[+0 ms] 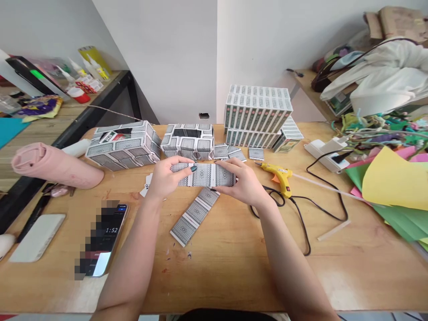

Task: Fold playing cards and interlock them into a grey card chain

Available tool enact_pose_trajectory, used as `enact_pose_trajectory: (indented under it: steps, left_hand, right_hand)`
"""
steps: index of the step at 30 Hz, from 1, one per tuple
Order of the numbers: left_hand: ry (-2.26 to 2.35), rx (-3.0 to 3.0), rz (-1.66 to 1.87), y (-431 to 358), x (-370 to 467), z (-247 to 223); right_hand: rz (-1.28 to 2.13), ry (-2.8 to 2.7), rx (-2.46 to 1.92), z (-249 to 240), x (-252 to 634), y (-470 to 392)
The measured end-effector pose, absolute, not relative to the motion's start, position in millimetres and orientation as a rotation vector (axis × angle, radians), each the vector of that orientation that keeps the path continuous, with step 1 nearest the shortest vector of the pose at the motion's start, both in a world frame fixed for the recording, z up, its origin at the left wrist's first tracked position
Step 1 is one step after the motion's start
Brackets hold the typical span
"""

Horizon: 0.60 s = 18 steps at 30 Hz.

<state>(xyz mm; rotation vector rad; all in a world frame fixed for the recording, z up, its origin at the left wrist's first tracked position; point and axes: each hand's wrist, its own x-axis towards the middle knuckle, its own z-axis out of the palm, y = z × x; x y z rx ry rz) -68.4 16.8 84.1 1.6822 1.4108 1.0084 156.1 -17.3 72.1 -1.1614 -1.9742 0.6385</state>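
Between my two hands, a strip of joined playing cards (202, 174) is held crosswise above the table, patterned backs showing. My left hand (169, 176) pinches its left end, thumb on the front face. My right hand (242, 180) grips the right end between thumb and fingers. Below it, a second card strip (195, 217) lies slantwise on the wood. Just behind stand two boxes built from cards, a larger card box (123, 145) at left and a smaller card box (187, 140), both with an opening on top. Loose playing cards (230, 152) lie beside the smaller one.
Stacked card decks (257, 117) rise at the back. A yellow glue gun (281, 178) with its black cord lies to the right, near a power strip (326, 154) and coloured paper (394, 183). At left are a pink roll (56, 165), a phone (107, 240) and a white slab (38, 237).
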Motion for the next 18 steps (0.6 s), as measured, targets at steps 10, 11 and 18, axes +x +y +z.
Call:
enact_pose_trajectory:
  steps: [10, 11, 18]
  left_hand:
    - [1.393, 1.613, 1.113, 17.3, -67.6, 78.0]
    - [1.391, 1.603, 1.117, 17.4, -67.4, 77.4]
    - [1.392, 1.532, 1.113, 16.5, -61.7, 74.9]
  right_hand:
    - [0.605, -1.930, -1.171, 69.7, 151.0, -16.4]
    - [0.604, -1.930, -1.167, 69.1, 151.0, -16.2]
    - [0.586, -1.941, -1.203, 68.1, 153.7, -15.8]
